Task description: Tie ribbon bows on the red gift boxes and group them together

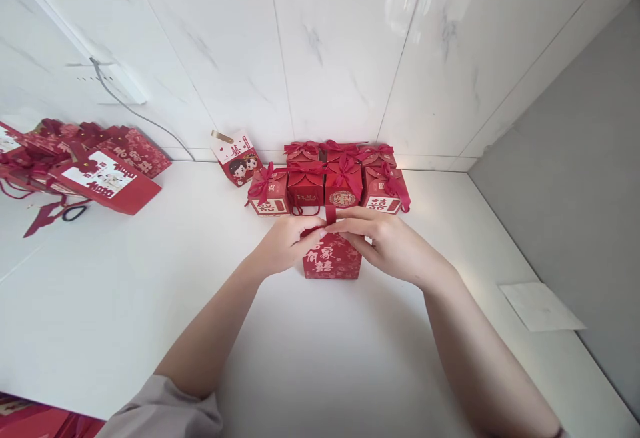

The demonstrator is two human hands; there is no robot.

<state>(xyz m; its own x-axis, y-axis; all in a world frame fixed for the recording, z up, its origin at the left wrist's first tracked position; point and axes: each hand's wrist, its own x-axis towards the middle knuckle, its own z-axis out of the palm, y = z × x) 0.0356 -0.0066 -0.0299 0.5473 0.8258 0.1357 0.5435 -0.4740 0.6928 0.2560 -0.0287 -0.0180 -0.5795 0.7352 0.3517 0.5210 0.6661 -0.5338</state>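
In front of me on the white table stands a red gift box (332, 263) with white Chinese characters and a pale floral print. A short red strap (331, 215) sticks up from its top. My left hand (284, 245) is closed, thumb and fingers pinching the upper left edge of the box. From the other side, my right hand (400, 245) grips the top, fingers reaching across near the strap and thumb low by the right side. The fingers hide most of the box's top.
Several ribbon-tied red boxes (344, 185) stand in rows behind it by the tiled wall. A white-and-red box (239, 158) leans to their left. More red bags (107, 181) and scissors (75, 212) lie far left. A white paper (541, 306) is at right.
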